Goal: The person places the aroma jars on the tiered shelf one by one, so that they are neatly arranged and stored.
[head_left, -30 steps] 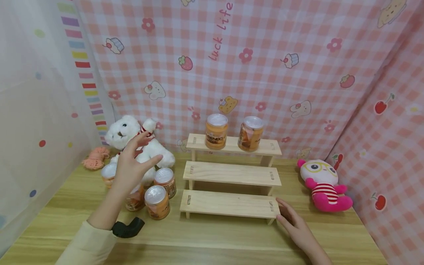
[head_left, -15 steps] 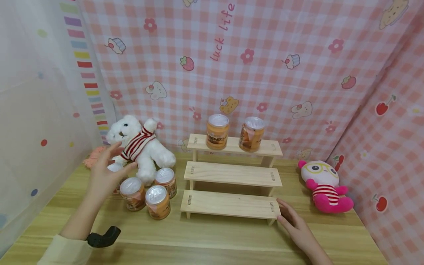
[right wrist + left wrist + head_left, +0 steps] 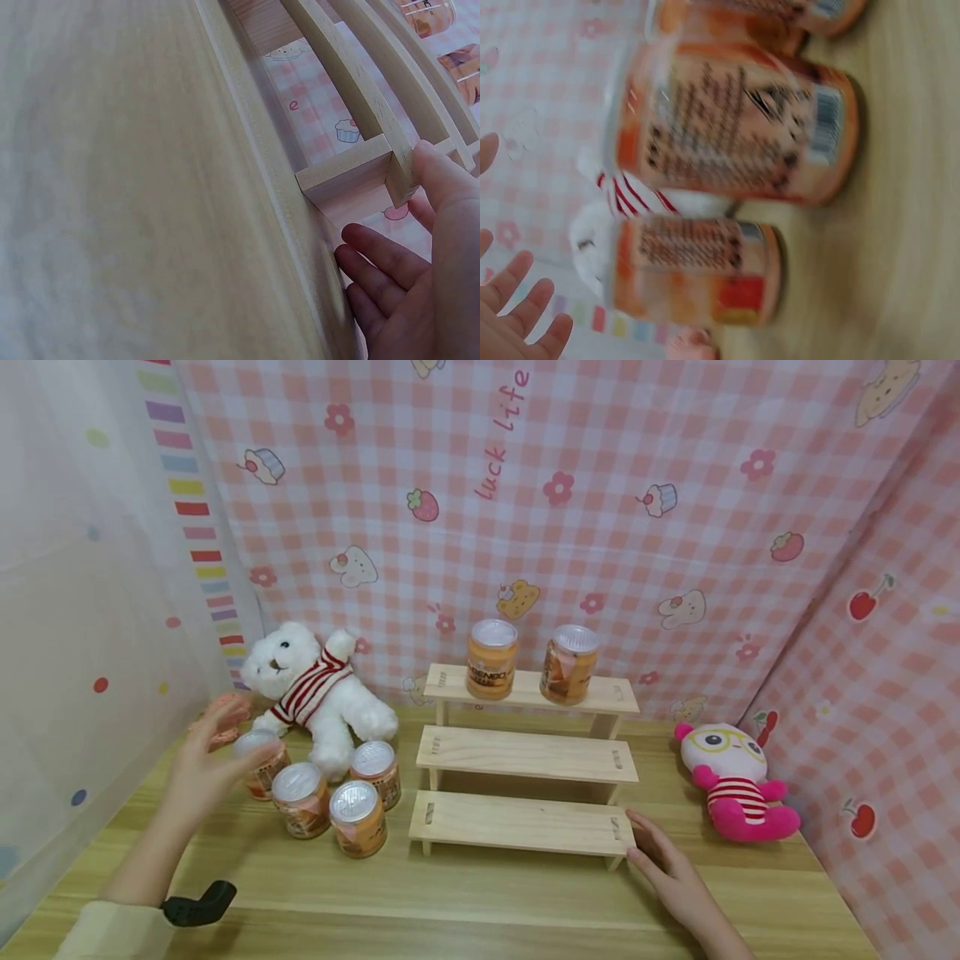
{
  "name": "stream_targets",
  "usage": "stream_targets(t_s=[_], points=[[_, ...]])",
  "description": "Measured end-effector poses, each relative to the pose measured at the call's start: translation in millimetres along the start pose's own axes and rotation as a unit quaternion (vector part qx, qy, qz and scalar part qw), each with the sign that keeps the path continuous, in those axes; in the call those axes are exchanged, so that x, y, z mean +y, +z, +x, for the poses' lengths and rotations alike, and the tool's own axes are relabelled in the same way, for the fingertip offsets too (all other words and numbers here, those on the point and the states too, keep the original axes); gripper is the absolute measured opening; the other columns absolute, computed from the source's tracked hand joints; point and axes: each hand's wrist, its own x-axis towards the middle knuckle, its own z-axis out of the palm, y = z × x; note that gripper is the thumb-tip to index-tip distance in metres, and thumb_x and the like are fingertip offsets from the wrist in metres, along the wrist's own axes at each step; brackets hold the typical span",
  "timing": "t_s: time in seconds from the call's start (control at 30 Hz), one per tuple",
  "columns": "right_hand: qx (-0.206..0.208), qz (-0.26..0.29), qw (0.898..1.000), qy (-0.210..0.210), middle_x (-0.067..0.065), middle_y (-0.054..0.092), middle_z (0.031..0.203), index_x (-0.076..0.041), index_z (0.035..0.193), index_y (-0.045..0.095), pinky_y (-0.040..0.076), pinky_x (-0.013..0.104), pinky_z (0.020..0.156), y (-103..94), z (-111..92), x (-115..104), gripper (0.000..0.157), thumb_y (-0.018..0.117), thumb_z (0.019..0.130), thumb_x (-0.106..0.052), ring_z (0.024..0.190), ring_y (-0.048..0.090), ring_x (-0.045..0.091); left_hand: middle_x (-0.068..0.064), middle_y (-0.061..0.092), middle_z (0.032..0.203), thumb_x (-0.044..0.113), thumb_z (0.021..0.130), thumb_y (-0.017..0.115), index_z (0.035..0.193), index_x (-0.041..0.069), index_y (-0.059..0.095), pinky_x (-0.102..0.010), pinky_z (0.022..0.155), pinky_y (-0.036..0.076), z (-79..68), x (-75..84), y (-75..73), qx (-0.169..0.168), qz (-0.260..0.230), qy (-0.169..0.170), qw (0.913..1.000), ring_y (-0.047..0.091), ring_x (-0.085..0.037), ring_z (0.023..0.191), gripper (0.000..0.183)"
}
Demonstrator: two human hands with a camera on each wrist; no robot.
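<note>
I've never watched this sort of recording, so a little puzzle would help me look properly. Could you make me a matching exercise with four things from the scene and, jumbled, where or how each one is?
Column one
1. Left hand
2. Right hand
3. White bear
4. Pink doll

Column two
A. Wearing yellow glasses
B. Touching the right end of the lowest wooden shelf
C. Near the leftmost can, holding nothing
D. Behind the tabletop cans, one paw raised

Right pairs: 1-C, 2-B, 3-D, 4-A.
</note>
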Motion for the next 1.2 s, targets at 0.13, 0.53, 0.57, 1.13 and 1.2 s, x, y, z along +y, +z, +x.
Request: stream_targets(t_s=[0.13, 0.53, 0.57, 1.13, 1.2], points=[[0.0, -0.006, 1.0, 0.003, 0.028, 0.054, 0.125, 0.0, 0.143, 0.039, 0.042, 0.014, 0.089, -0.1, 0, 0, 0.048, 0.053, 0.097, -0.001, 0.112, 0.052, 0.002, 0.001, 0.051, 0.129, 0.005, 0.081, 0.077, 0.143, 0.01, 0.043, -0.014, 0.085, 0.034, 0.3, -17.0, -3.4, -0.005, 0.002, 0.006, 1.0, 0.042, 0.005, 0.109, 0.071], [0.001, -0.007, 1.0, 0.019, 0.026, 0.054, 0.125, -0.001, 0.143, 0.04, 0.042, 0.014, 0.089, 0.3, -1, 4, 0.048, 0.054, 0.097, -0.003, 0.112, 0.052, 0.001, -0.037, 0.038, 0.135, 0.017, 0.089, 0.07, 0.146, -0.005, 0.029, -0.07, 0.083, 0.034, -2.4, -44.8, -14.9, -0.1, 0.014, -0.06, 0.9931, 0.038, -0.054, 0.118, 0.074], [0.001, -0.006, 1.0, 0.023, 0.025, 0.054, 0.126, -0.002, 0.143, 0.04, 0.042, 0.014, 0.089, 0.1, -1, 4, 0.048, 0.054, 0.097, -0.004, 0.112, 0.052, 0.001, -0.039, 0.037, 0.134, 0.016, 0.089, 0.07, 0.145, -0.008, 0.028, -0.071, 0.083, 0.034, -2.6, -46.4, -14.7, -0.105, 0.014, -0.06, 0.9925, 0.037, -0.056, 0.117, 0.074], [0.002, -0.001, 1.0, 0.004, 0.027, 0.054, 0.125, 0.001, 0.143, 0.039, 0.042, 0.014, 0.088, 0.3, 1, -1, 0.048, 0.053, 0.097, 0.0, 0.111, 0.052, 0.002, -0.038, 0.03, 0.14, 0.021, 0.09, 0.069, 0.148, -0.007, 0.021, -0.067, 0.086, 0.039, -2.3, -65.0, -12.5, -0.149, 0.02, -0.097, 0.9839, 0.036, -0.058, 0.118, 0.081], [0.001, -0.002, 1.0, 0.003, 0.027, 0.055, 0.125, 0.002, 0.143, 0.038, 0.042, 0.014, 0.088, 0.1, 0, -1, 0.048, 0.053, 0.097, 0.0, 0.111, 0.052, 0.002, -0.038, 0.029, 0.14, 0.022, 0.09, 0.069, 0.148, -0.007, 0.019, -0.066, 0.087, 0.039, -2.1, -65.8, -12.7, -0.154, 0.015, -0.102, 0.9826, 0.035, -0.058, 0.119, 0.081]])
